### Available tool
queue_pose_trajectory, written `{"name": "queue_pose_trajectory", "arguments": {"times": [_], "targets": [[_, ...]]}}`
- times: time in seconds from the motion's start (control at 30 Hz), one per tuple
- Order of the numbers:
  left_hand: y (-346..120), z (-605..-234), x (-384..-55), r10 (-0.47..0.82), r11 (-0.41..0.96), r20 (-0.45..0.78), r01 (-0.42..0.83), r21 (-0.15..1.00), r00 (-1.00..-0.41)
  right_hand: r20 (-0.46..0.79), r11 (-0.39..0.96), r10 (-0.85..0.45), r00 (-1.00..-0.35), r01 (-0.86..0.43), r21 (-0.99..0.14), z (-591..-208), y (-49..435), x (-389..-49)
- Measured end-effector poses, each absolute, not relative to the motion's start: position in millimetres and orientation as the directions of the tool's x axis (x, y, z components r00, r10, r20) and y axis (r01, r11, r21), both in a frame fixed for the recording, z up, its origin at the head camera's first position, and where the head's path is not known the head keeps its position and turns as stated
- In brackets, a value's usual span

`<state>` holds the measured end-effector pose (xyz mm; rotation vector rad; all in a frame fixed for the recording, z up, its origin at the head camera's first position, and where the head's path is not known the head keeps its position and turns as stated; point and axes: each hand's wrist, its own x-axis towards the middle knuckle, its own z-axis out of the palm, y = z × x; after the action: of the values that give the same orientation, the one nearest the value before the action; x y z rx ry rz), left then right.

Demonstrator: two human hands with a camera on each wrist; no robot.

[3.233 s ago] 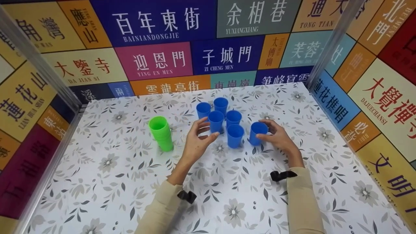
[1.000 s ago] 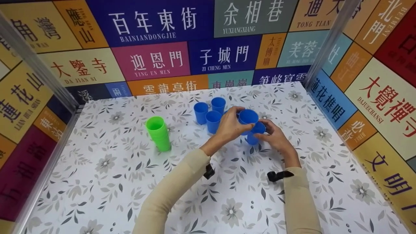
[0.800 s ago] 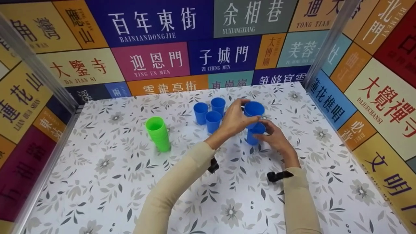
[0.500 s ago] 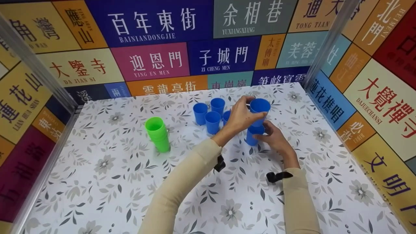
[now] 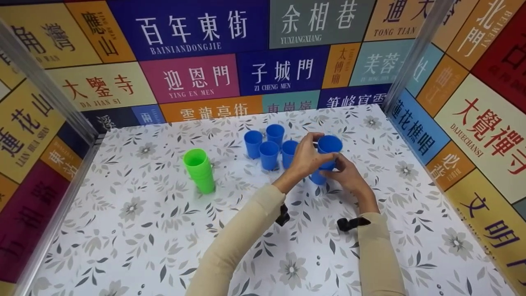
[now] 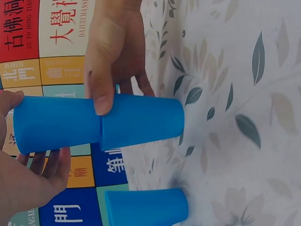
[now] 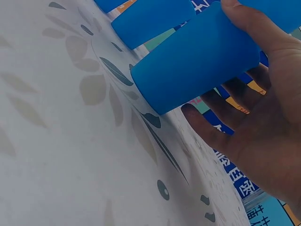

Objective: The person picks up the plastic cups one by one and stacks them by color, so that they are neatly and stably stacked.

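Note:
My left hand point(image 5: 308, 157) grips a blue plastic cup point(image 5: 328, 144) between thumb and fingers. That cup stands mouth up, its base at the mouth of a second blue cup point(image 6: 143, 121). In the left wrist view the base seems to sit just inside the lower rim. My right hand point(image 5: 351, 177) holds the lower cup near its rim, with the thumb on the near side. In the right wrist view this lower cup point(image 7: 197, 61) rises upright from the table. My fingers and the upper cup hide part of the lower one in the head view.
Several blue cups stand upright to the left, among them a front cup point(image 5: 269, 156) and a back cup point(image 5: 275, 133). Farther left is a stack of nested green cups point(image 5: 201, 172). A floral cloth point(image 5: 164, 230) covers the table, bounded by printed walls point(image 5: 197, 78).
My left hand has carried one blue cup from the group rightward over the cup in my right hand. In the last half second it has come down onto it. My right hand stays put.

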<state>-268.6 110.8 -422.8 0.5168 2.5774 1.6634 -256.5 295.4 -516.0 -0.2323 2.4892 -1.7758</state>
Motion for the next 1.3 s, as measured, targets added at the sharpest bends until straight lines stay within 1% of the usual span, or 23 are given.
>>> {"name": "queue_pose_trajectory", "arguments": {"times": [0.07,0.23,0.33,0.57,0.8,0.97,1.2,1.3], "targets": [[113,-427,-267,0.290,0.381,0.142,0.250,0.890,-0.947,0.039,0.308,-0.173,-0.984,-0.092,-0.947,-516,296,-256],[114,-432,-263,0.275,0.408,0.113,0.222,0.886,-0.955,0.021,0.313,-0.168,-0.986,-0.074,-0.947,-518,296,-257],[111,-430,-264,0.271,0.412,0.120,0.228,0.882,-0.955,0.016,0.333,-0.161,-0.987,-0.069,-0.940,-518,296,-258],[93,-422,-268,0.258,0.397,0.164,0.260,0.881,-0.952,0.010,0.319,-0.155,-0.988,-0.059,-0.946,-516,297,-259],[66,-426,-272,0.200,0.396,0.188,0.254,0.882,-0.962,-0.018,0.304,-0.138,-0.990,-0.025,-0.952,-511,294,-257],[52,-431,-277,0.167,0.406,0.224,0.274,0.872,-0.960,-0.025,0.307,-0.139,-0.990,-0.020,-0.952,-507,293,-256],[50,-448,-273,0.093,0.406,0.207,0.227,0.885,-0.974,-0.041,0.339,-0.125,-0.991,-0.004,-0.941,-512,296,-257],[52,-458,-269,0.036,0.388,0.205,0.203,0.899,-0.978,-0.031,0.341,-0.125,-0.992,-0.013,-0.940,-514,296,-257]]}}
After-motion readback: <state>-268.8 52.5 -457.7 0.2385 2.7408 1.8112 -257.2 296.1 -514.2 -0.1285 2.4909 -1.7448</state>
